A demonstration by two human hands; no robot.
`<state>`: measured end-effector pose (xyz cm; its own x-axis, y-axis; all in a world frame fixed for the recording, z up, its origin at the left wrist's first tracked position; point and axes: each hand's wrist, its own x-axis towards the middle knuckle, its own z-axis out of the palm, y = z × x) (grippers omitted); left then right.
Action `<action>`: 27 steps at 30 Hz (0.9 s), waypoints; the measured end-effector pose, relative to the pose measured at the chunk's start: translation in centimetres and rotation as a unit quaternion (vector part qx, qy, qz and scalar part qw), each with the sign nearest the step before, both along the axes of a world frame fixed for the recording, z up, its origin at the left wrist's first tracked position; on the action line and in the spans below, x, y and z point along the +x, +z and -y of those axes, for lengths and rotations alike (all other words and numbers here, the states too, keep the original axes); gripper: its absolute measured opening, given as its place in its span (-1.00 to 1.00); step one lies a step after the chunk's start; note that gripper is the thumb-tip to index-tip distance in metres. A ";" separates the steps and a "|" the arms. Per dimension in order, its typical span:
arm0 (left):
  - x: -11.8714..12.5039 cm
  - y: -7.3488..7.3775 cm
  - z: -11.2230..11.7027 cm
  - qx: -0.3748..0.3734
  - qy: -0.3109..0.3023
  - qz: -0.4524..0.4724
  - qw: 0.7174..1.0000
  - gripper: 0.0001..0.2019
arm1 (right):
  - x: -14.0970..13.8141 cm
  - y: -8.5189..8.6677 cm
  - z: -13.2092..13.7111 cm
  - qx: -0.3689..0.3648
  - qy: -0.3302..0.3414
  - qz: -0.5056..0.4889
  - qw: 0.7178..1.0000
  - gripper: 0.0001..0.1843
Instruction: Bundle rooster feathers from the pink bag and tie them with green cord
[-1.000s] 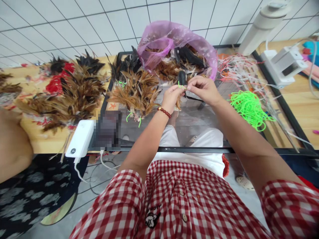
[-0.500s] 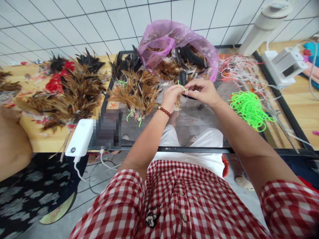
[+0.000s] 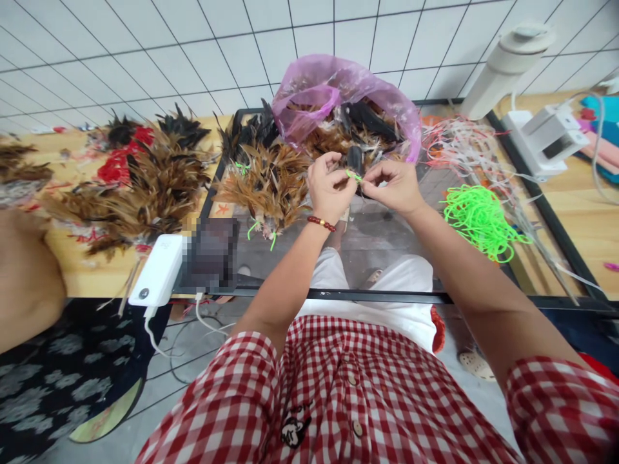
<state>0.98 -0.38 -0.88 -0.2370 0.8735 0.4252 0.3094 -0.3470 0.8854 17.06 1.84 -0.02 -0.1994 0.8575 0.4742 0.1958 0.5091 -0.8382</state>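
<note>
The left grip [image 3: 329, 190] and right grip [image 3: 395, 187] are pinched, thumb to finger, on a short green string [image 3: 354, 176] that spans the small gap between them. A black feather [image 3: 355, 156] stands just beyond that string; how it is held is hidden. Past both grips sits a purple bag [image 3: 348, 72]; left of them, brown feathers [image 3: 268, 183]; to their right, a green cord heap [image 3: 476, 222].

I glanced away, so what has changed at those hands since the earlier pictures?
The left hand has raised and spread its fingers, clearer of the right hand. Both remain at the short green cord. The brown feathers, purple bag and green cord pile stayed put.
</note>
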 end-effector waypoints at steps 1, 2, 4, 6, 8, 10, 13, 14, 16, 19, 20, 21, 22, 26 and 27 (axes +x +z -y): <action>0.0 0.2 0.2 0.013 0.013 -0.013 1.000 -0.91 | -0.3 -0.1 0.2 -0.007 -0.002 -0.006 1.000 -0.72; 0.0 0.2 0.3 0.023 0.019 -0.019 0.999 -0.90 | -0.7 -0.1 0.3 -0.017 -0.002 -0.017 1.000 -0.72; 0.0 0.2 0.4 0.034 0.013 -0.016 0.999 -0.87 | -1.3 -0.2 0.7 -0.040 0.002 -0.043 0.998 -0.71; 0.0 0.0 0.3 0.035 -0.004 -0.007 0.999 -0.84 | -1.8 -0.1 0.9 -0.061 0.014 -0.066 0.996 -0.68; -0.1 -0.2 0.2 0.034 -0.012 0.000 0.999 -0.83 | -2.0 0.0 1.2 -0.075 0.031 -0.078 0.994 -0.64; -0.1 -0.4 0.1 0.039 -0.008 0.004 0.999 -0.84 | -2.1 0.1 1.3 -0.090 0.050 -0.097 0.990 -0.58; -0.1 -0.4 0.1 0.049 -0.004 0.005 0.999 -0.85 | -2.3 -0.1 1.1 -0.120 0.067 -0.147 0.979 -0.51; -0.1 -0.4 0.1 0.050 -0.004 0.003 0.999 -0.86 | -2.3 -0.2 1.1 -0.129 0.069 -0.160 0.976 -0.50; -0.2 -0.4 0.1 0.049 -0.007 -0.004 0.999 -0.86 | -2.3 -0.3 0.9 -0.136 0.068 -0.166 0.974 -0.49; -0.2 -0.5 0.1 0.050 -0.018 -0.014 0.999 -0.86 | -2.1 -0.4 0.8 -0.132 0.056 -0.151 0.978 -0.53; -0.2 -0.6 0.1 0.052 -0.021 -0.015 0.998 -0.85 | -2.0 -0.3 0.8 -0.131 0.053 -0.148 0.979 -0.55; -0.1 -0.6 0.1 0.056 -0.026 -0.016 0.998 -0.85 | -2.0 -0.3 0.8 -0.132 0.050 -0.149 0.979 -0.57; -0.1 -0.6 0.1 0.061 -0.031 -0.015 0.998 -0.84 | -1.9 -0.2 0.8 -0.134 0.050 -0.154 0.978 -0.58; 0.1 -0.4 0.4 0.074 -0.050 -0.017 0.996 -0.82 | -2.0 -0.1 0.7 -0.167 0.057 -0.180 0.968 -0.64; 0.1 -0.3 0.5 0.074 -0.051 -0.016 0.996 -0.82 | -2.0 -0.1 0.7 -0.179 0.059 -0.185 0.964 -0.66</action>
<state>1.12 -0.89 -1.21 -0.1347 0.8201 0.5561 0.2927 -0.5033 0.8130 15.05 1.19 -0.12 -0.1799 0.9613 0.2088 -0.1921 0.1738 -0.9658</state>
